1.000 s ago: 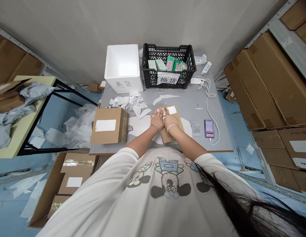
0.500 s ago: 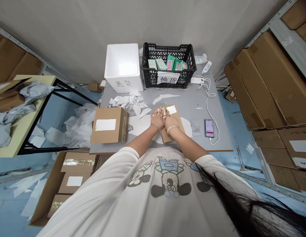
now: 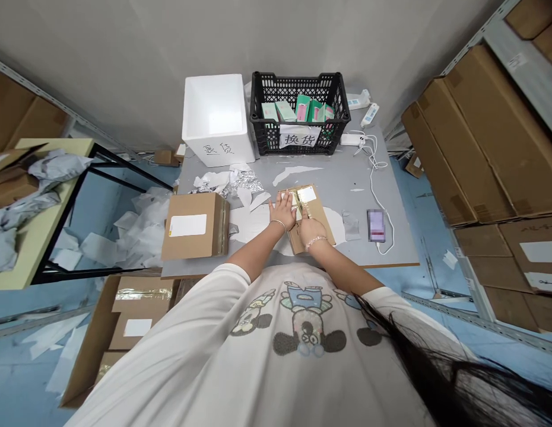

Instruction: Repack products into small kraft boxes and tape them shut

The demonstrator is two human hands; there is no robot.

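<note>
A flat cardboard box (image 3: 320,213) with shiny tape and a white label lies slightly turned on the table in front of me. My left hand (image 3: 282,210) rests flat on its left part, fingers spread. On the box's near middle is my right hand (image 3: 312,230), index finger stretched forward along the tape and the other fingers curled under. Whatever those curled fingers may hold is hidden. A dark line shows in the tape just beyond the index fingertip. White paper (image 3: 249,224) lies partly beneath the box.
A larger carton (image 3: 187,225) stands at the left. Behind are a white foam box (image 3: 218,139) and a black crate (image 3: 298,142) with green packets. Torn wrapping (image 3: 244,181) lies nearby; a phone (image 3: 376,225) on a cable is at right. An open carton (image 3: 86,344) sits on the floor.
My right hand has drawn back toward me and to the right, away from my left hand, uncovering more of the tape. My left hand stays on the box. The view has shifted slightly.
</note>
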